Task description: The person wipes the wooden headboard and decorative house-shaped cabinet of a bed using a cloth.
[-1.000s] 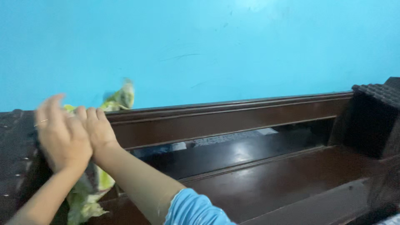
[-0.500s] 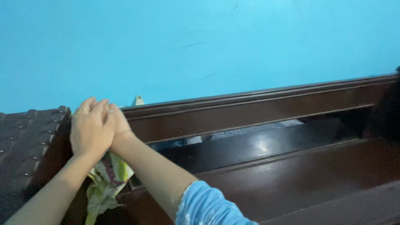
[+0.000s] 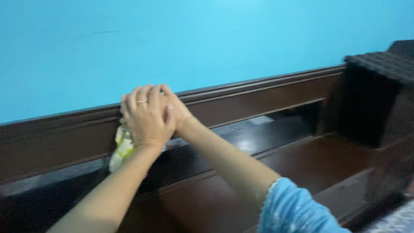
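- Along the top rail of the dark wooden headboard [image 3: 258, 92], I am pressing both hands flat, fingers extended, neither curled shut.
- Left hand [image 3: 146, 114] is lying over right hand [image 3: 177, 110].
- Green-and-white cloth [image 3: 123, 146] is hanging beneath my palms, against the rail, below the blue wall [image 3: 207, 39].
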